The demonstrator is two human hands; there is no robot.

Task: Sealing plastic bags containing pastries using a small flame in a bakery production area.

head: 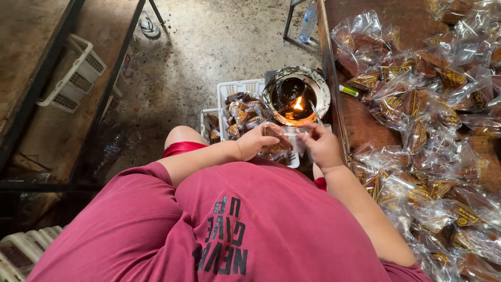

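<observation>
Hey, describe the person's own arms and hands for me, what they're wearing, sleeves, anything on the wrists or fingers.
Both arms are bare from above the elbow down; the short sleeves of a dark red cotton T-shirt with black lettering on the front end high up. The left hand and right hand wear no gloves. No watch, bracelet or ring shows on either wrist or on the fingers, though the fingertips are too small to check closely.

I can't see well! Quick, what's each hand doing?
Left hand: closed on the clear snack packet.
Right hand: pinching the same packet's other end.
</observation>
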